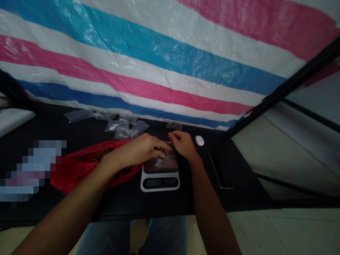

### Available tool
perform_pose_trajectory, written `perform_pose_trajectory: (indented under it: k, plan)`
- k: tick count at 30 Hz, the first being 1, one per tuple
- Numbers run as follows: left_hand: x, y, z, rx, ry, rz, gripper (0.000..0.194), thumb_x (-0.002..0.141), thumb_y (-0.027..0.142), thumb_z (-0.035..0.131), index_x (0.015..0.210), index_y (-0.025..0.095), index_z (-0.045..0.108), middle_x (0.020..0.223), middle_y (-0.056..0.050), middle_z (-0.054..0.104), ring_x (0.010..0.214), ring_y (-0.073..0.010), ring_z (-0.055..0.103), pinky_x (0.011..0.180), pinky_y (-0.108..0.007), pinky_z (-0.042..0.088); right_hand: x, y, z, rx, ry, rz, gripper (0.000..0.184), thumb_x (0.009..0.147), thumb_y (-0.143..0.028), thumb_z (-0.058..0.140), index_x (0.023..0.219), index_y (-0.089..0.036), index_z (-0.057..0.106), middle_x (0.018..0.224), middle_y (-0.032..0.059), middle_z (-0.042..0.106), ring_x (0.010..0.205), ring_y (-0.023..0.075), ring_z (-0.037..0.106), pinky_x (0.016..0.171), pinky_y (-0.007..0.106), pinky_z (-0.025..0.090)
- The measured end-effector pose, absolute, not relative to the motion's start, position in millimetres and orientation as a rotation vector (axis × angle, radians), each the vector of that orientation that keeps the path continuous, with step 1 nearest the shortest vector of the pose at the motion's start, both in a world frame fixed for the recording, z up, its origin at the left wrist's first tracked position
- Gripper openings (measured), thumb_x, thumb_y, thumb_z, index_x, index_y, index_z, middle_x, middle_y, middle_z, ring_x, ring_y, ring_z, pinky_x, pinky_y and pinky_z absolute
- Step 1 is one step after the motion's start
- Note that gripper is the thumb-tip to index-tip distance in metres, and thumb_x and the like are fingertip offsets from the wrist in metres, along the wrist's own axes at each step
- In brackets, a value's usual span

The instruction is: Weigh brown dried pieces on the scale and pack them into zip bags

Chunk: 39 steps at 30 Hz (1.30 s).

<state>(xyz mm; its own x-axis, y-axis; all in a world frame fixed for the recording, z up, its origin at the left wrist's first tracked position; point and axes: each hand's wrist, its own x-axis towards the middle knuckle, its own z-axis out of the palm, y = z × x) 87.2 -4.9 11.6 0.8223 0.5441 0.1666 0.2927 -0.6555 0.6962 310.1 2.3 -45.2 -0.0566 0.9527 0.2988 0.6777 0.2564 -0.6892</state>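
Note:
A white digital kitchen scale (160, 186) with a shiny metal pan stands on the black table in front of me. A few small brown pieces (172, 155) lie on its pan. My left hand (145, 148) hangs over the pan from the left, thumb and forefinger apart. At the pan's far right edge is my right hand (183, 144), its fingers curled together; whatever they may hold is hidden. Under my left wrist sits an open red plastic bag (77, 173) with many small brown pieces inside. A small clear bag with brown contents (174, 125) lies just beyond my right hand.
Several clear zip bags (127, 131) lie along the back of the table. A white oval object (199, 140) and a dark phone-like slab (220, 170) are on the right. A striped plastic sheet (159, 78) hangs behind; a blurred-out patch (34, 170) covers something at left.

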Motion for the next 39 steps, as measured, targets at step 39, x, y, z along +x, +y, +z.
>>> perform_pose_trajectory:
  k: [39]
  plan:
    - [85.6,-1.2,-7.7,1.986,0.6,0.964,0.016,0.095,0.022,0.064,0.108,0.015,0.07,0.094,-0.005,0.078,0.08,-0.0166,0.074,0.07,-0.025,0.054,303.8,-51.6,1.8,-1.344,-1.938,0.771,0.007,0.09,-0.026,0.074,0.092,-0.02,0.072,0.081,-0.0008,0.069,0.067,0.0125,0.056,0.062,0.025,0.042]
